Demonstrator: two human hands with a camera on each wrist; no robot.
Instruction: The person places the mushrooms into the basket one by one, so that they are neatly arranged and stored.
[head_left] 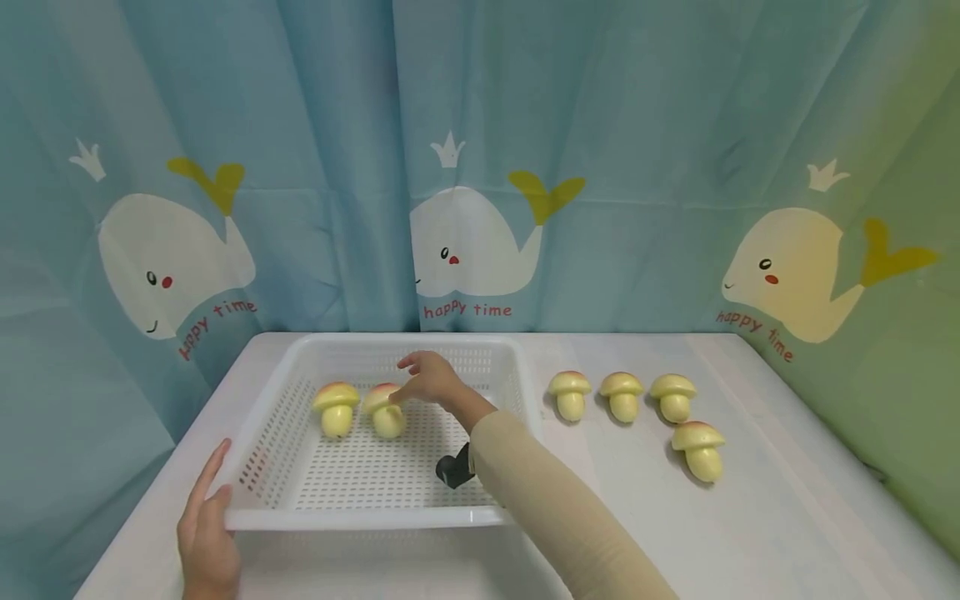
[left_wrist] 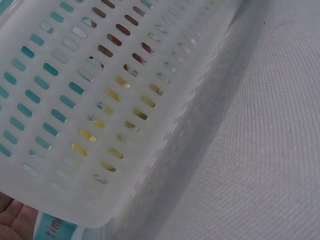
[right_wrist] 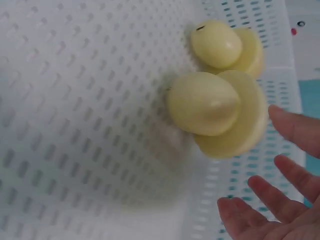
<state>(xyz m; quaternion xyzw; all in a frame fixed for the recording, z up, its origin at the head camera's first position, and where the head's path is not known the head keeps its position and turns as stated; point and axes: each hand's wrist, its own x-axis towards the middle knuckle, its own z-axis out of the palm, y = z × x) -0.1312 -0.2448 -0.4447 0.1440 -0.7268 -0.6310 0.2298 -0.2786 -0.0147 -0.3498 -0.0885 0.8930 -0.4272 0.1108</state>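
A white perforated plastic basket (head_left: 360,520) contains two toy mushrooms with pale yellow stems. One mushroom (head_left: 335,417) stands toward the left; the other mushroom (head_left: 387,423) is close beside it. Over the second one my right hand (head_left: 433,379) reaches in from the right. In the right wrist view that hand's fingers (right_wrist: 272,200) are spread beside the mushroom's cap (right_wrist: 252,115), with nothing held. My left hand (head_left: 206,537) rests against the basket's front left corner with fingers extended along its outside. Only part of that hand (left_wrist: 17,220) shows in the left wrist view.
Right of the basket, several more toy mushrooms lie on the white table (head_left: 600,500): a row including one mushroom (head_left: 622,397), and another mushroom (head_left: 700,452) nearer the front. A black wrist device (head_left: 453,468) hangs by the right sleeve. A blue whale-print curtain (head_left: 637,125) stands behind.
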